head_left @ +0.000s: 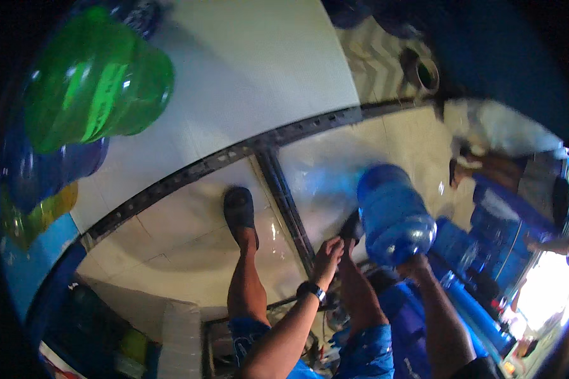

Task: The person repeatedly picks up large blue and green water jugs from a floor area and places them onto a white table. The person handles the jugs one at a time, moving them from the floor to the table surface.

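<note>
clutching with the right hand (414,266) the blue jug (393,208) just beyond it; holding the left hand (329,255) free, loosely curled

The head camera is looking steeply down from above the body; forearms (289,325) are entering close by from below, shoes (239,211) and floor (171,243) are lying farther off, bowing edges included.

Blue jug (393,211); bright green jug (98,79); patterned blue shorts (368,348); dark clogs (238,208), perhaps black; cream floor tiles (171,227).
</note>
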`<state>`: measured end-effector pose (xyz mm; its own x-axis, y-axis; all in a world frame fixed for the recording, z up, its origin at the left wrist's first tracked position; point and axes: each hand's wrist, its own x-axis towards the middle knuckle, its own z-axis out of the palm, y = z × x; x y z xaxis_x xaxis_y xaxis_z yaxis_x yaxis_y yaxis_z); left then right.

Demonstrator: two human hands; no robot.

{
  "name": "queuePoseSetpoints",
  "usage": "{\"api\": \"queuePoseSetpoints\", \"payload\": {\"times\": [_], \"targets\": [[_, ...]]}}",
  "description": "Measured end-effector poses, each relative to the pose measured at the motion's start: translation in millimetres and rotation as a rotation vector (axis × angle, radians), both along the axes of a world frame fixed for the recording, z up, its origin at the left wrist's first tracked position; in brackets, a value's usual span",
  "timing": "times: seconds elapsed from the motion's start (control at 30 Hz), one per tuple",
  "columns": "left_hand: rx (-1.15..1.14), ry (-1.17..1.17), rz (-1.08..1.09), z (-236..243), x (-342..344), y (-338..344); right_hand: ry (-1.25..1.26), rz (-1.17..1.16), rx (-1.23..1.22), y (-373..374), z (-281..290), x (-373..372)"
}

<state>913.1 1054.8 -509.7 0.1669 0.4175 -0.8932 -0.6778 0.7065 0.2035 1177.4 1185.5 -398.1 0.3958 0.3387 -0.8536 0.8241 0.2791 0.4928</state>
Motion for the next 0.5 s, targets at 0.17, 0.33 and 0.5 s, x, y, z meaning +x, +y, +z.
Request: {"api": "queuePoseSetpoints", "payload": {"times": [0.17,0.33,0.5], "targets": [[-0.206,0.148,0.082,-2.0,14.9,-18.4,-0.041,-0.019,0.075,-14.6,23.6,-57.3],[-0.377,0.119,-0.018,9.3,16.1,-13.4,-0.048,0.000,0.145,1.0,30.9,-65.6],[-0.472,-0.124,0.194,-28.0,56.3,-45.3,-0.002,-0.006,0.059,-10.8,-7.2,-84.1]]}}
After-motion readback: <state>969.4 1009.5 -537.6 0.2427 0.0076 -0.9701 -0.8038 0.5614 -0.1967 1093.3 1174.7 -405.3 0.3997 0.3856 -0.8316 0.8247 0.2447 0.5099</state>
